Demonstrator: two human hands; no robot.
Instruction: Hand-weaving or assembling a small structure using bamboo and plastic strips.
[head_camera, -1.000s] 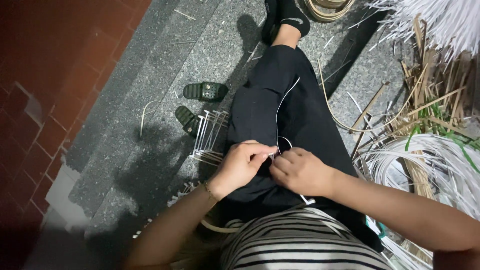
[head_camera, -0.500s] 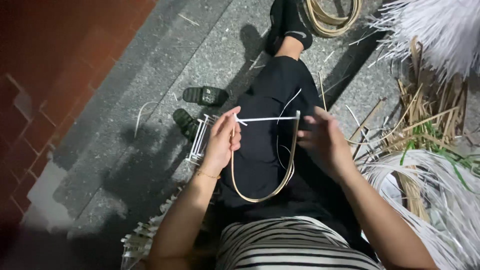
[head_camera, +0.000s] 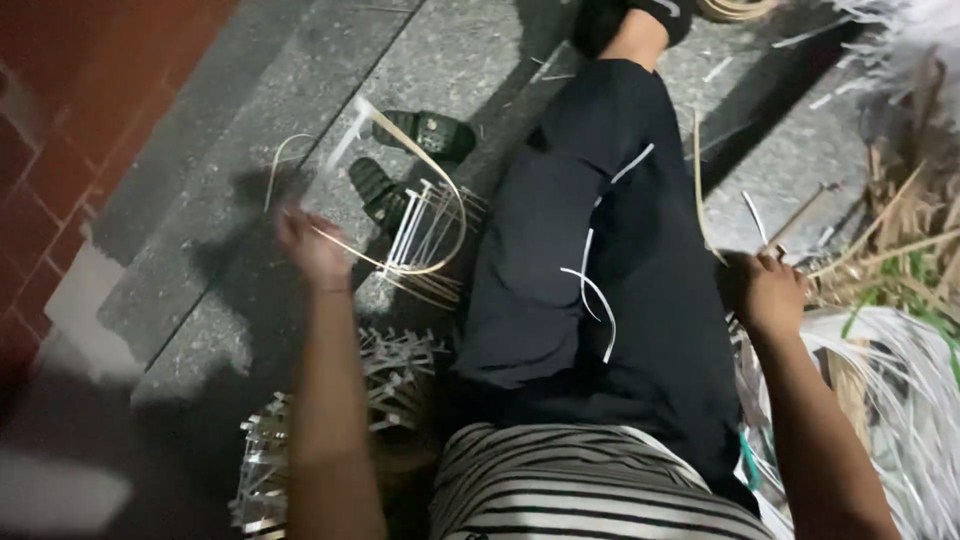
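My left hand (head_camera: 312, 245) is out to the left over the stone floor, blurred, gripping a curved tan cane loop (head_camera: 440, 215) that arcs above a pile of similar pieces. My right hand (head_camera: 768, 292) reaches right to the heap of cane strips (head_camera: 900, 390) and closes on a thin tan strip (head_camera: 700, 190) that stands up from it. Loose pale slivers (head_camera: 592, 285) lie on my black trousers (head_camera: 610, 250).
A pair of dark green sandals (head_camera: 420, 150) lies on the grey stone floor by the left hand. A stack of finished white-and-tan pieces (head_camera: 390, 370) sits beside my left hip. Dry reeds and green leaves (head_camera: 900, 250) crowd the right side. Red brick (head_camera: 60, 120) borders the left.
Both hands were together over my lap working a strip into a loop. Now they have parted: the left swung out left with the loop, the right moved to the strip heap.
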